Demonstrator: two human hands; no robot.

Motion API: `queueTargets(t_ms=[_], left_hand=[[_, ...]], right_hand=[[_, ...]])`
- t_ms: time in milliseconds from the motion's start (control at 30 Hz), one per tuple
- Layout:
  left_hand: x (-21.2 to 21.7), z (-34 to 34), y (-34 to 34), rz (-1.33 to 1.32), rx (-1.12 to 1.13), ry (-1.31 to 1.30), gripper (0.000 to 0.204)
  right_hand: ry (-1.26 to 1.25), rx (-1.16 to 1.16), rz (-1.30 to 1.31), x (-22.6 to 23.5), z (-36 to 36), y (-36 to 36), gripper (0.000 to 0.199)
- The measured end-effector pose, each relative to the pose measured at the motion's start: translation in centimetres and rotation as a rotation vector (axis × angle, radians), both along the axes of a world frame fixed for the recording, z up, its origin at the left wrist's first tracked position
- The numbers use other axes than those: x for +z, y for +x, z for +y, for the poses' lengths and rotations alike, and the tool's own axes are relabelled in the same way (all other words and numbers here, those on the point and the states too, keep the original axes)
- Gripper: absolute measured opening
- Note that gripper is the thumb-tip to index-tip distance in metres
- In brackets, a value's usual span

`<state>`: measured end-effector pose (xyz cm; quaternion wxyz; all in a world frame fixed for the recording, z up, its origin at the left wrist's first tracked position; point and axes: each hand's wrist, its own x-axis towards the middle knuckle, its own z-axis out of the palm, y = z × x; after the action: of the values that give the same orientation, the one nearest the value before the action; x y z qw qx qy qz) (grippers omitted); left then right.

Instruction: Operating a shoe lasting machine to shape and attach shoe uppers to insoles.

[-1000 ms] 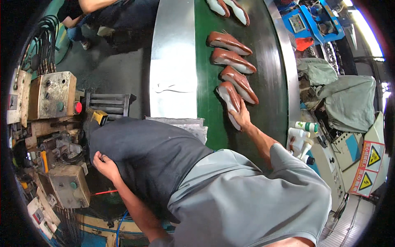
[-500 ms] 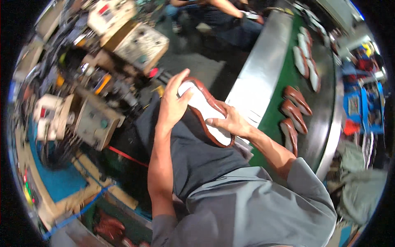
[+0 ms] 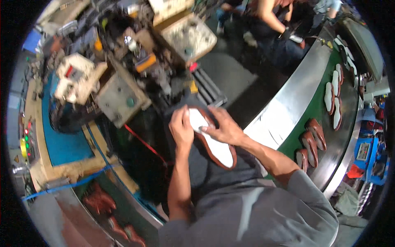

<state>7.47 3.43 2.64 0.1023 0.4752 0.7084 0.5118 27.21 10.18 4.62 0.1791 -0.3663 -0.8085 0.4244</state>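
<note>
A brown leather shoe point(image 3: 219, 151) lies above my lap, its white underside facing up and a brown rim running round it. At its far end my left hand point(image 3: 181, 129) grips the left side, the fingers curled against the edge. My right hand point(image 3: 226, 128) holds the opposite side, with its thumb across the white underside and its fingers over the far right edge. The near end sticks out free of both hands, over my dark apron point(image 3: 197, 173). The shoe's upper is turned down and mostly hidden.
On the right, a green conveyor belt point(image 3: 290, 152) beside a metal ledge point(image 3: 284, 107) carries several brown shoes point(image 3: 310, 144). Machines with control boxes point(image 3: 121, 99) stand at left. More brown shoes point(image 3: 100, 199) lie lower left. A co-worker's arm point(image 3: 271, 18) shows at the far side.
My right hand has slid from the shoe's near part to its far end, close to my left hand. My view has turned, so the surroundings appear shifted right.
</note>
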Motion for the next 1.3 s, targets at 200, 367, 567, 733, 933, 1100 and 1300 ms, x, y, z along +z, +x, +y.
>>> queueTargets(t_ms=[200,367,567,733,933,1100,1300], left_hand=[[-1.7,0.3,2.0,0.012,0.046,-0.015,0.027],[-1.2,0.0,4.3,-0.843,-0.123,0.087,0.043],[-3.7,-0.6,6.3,-1.002,-0.091,0.079,0.066],[-3.4,1.7,6.2,-1.007,0.261,0.039,0.067],[-2.8,3.0,-0.7,-0.103,0.007,-0.235,0.040],[-3.3,2.6,-3.5,0.069,-0.057,-0.273,0.029],[-3.2,1.6,-4.2,-0.018,0.003,-0.190,0.027]], right_hand=[[-0.273,0.067,0.149,-1.2,1.2,-2.6,0.081],[-0.442,-0.028,0.212,-0.9,2.0,-1.4,0.082],[-0.509,0.027,0.200,-1.6,0.9,0.6,0.097],[0.417,0.235,-0.329,5.1,-5.5,5.4,0.097],[0.384,0.289,-0.323,4.2,-4.8,6.7,0.086],[0.341,0.352,-0.252,4.3,-3.5,6.5,0.075],[0.377,0.399,-0.244,4.0,-3.2,4.9,0.077]])
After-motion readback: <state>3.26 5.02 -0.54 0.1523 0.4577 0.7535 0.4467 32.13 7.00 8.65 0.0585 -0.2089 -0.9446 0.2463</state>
